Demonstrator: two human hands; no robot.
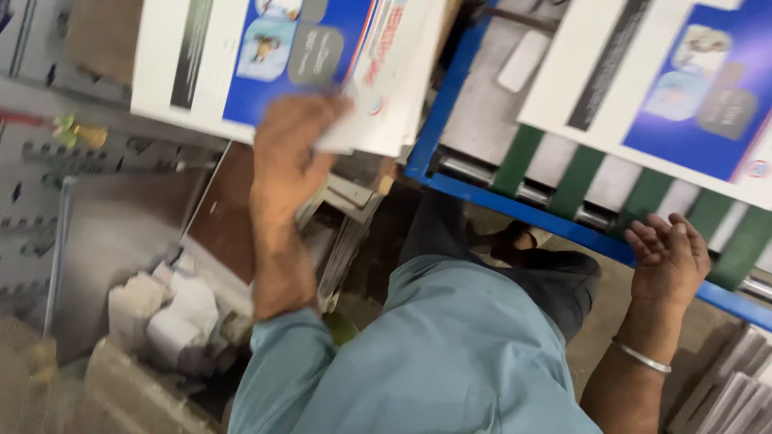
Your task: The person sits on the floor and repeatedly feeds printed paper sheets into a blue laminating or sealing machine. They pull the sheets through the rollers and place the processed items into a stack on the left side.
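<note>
Hands: two | left hand (291, 153) — grips printed sheets (322, 56) | right hand (669, 259) — open

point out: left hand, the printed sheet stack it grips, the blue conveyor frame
left hand (289, 149), head view, back of the hand
printed sheet stack (201, 68), head view, white margin
blue conveyor frame (527, 213), head view, front rail

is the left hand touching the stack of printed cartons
Touching: the head view shows the left hand gripping the lower edge of the stack of printed cartons.
</note>
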